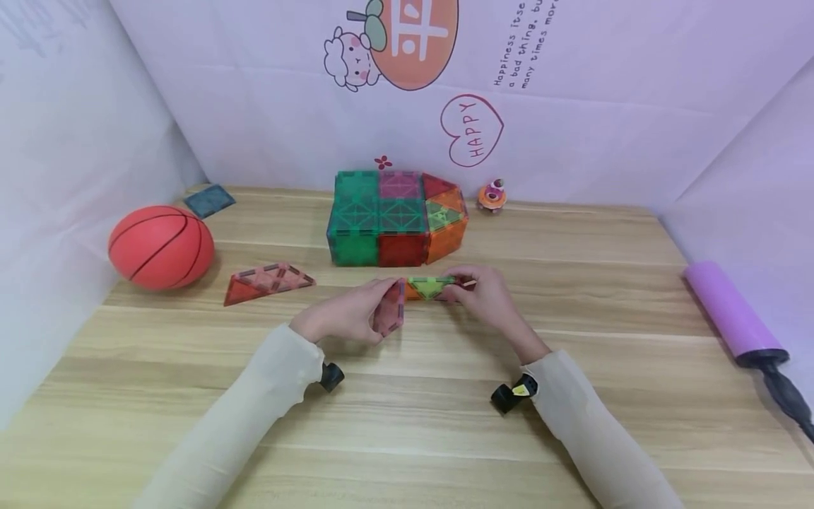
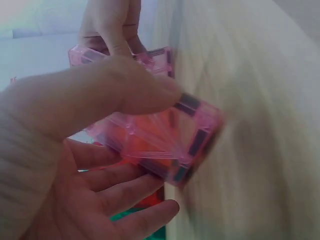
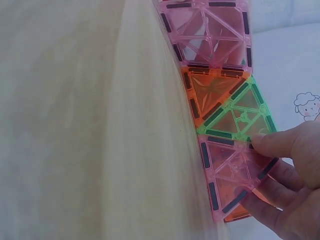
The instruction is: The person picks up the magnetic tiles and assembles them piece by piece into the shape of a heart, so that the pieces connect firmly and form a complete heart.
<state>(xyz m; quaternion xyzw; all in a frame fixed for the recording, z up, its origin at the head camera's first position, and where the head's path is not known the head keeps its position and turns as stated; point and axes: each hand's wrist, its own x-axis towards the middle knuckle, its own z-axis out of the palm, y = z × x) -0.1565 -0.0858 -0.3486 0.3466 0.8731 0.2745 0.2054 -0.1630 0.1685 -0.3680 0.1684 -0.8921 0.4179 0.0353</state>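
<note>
My left hand (image 1: 343,309) pinches a pink square magnetic tile (image 1: 391,311) between thumb and fingers, the tile standing on edge and tilted. In the right wrist view, that pink tile meets an upright row with an orange triangular tile (image 3: 206,92), a green triangular tile (image 3: 245,117) and a pink triangular tile (image 3: 227,167). My right hand (image 1: 486,293) grips the right end of this row, thumb in front and fingers behind. Part of another orange tile (image 3: 236,214) shows behind the pink one. Fingers hide some of the joins.
Behind the hands stands a block of joined green, red, pink and orange tiles (image 1: 356,249). Joined red and pink tiles (image 1: 273,279) lie at left, near a red ball (image 1: 162,247) and a dark blue tile (image 1: 210,201). A small figurine (image 1: 492,196) and purple pump (image 1: 734,307) are at right.
</note>
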